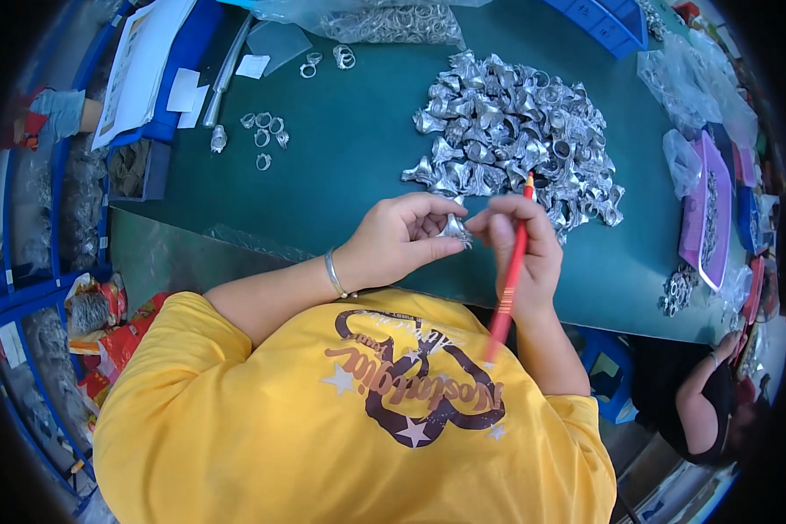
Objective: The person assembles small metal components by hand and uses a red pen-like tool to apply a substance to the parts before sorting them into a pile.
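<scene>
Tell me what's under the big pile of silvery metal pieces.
The green table shows around the pile; the spot beneath and the lowest pieces are hidden by those on top.

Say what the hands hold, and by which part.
Left hand: a silver piece, pinched, though exactly where is hidden. Right hand: a red pencil, by its far half.

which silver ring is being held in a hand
The silver ring in the left hand; unlike it, those in the big pile lie on the green table.
</scene>
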Demonstrator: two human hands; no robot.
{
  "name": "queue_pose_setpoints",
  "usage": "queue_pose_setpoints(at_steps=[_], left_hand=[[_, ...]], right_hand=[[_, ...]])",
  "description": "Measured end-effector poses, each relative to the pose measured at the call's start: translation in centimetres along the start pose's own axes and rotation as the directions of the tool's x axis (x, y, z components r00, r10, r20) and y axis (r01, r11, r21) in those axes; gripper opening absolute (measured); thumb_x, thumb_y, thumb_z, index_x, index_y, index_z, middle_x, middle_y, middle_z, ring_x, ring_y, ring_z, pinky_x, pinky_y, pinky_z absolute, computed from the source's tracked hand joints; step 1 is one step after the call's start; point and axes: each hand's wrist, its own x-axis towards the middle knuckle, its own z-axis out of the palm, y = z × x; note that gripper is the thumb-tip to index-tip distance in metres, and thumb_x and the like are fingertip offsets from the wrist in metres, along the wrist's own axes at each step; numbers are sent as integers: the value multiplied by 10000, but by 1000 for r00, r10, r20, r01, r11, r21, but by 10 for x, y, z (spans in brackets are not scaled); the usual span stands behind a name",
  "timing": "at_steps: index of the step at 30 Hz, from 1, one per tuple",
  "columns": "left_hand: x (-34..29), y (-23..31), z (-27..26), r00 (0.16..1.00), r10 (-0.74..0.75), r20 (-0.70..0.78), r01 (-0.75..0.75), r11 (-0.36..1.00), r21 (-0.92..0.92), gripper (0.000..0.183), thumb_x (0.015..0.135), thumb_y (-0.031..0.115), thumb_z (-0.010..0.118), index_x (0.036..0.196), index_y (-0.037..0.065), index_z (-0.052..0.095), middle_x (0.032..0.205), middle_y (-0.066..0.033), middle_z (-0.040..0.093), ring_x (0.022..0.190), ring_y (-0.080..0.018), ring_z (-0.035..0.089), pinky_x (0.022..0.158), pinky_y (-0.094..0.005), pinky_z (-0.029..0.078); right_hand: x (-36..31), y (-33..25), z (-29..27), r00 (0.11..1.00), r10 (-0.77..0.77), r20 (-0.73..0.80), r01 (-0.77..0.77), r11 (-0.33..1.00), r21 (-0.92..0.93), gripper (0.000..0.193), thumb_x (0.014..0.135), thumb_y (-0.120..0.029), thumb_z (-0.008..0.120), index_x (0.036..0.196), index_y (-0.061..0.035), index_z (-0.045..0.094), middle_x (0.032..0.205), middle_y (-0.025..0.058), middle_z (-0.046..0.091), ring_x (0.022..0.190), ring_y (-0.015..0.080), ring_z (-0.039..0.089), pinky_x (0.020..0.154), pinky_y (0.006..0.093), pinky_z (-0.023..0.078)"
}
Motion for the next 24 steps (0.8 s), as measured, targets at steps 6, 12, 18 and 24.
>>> queue_pose_setpoints(at_steps=[6,12,18,24], left_hand=[[-2,6,2,998,-69,7,69,997,-33,326,805,15,671,1106,-12,551,913,-30,589,826,-55,566,719,-185,475],[-2,4,4,998,-57,5,57,997,-49,352,778,0,691,1088,-17,525,938,-45,590,840,-72,576,733,-199,479],[-4,9,3,1000,-19,-1,19,996,84,335,763,-2,698,1064,-7,551,934,-40,586,798,-59,567,674,-183,455],[-4,11,4,994,106,-30,-94,960,263,312,731,15,723,1013,14,589,898,-25,572,738,-49,548,604,-180,434]], right_hand=[[-12,1,-17,991,-130,-42,124,984,-124,340,950,-163,461,1228,30,434,902,109,614,773,137,587,691,238,476],[-15,1,-15,896,-443,31,439,873,-211,98,838,-14,580,893,-19,499,702,80,590,618,160,545,620,284,407],[-15,-2,-10,901,-430,54,431,877,-212,94,784,19,589,787,-38,516,652,62,555,576,189,519,618,307,381],[-13,-3,-4,908,-412,69,415,872,-258,114,770,30,611,752,-38,521,647,69,551,564,194,513,592,304,378]])
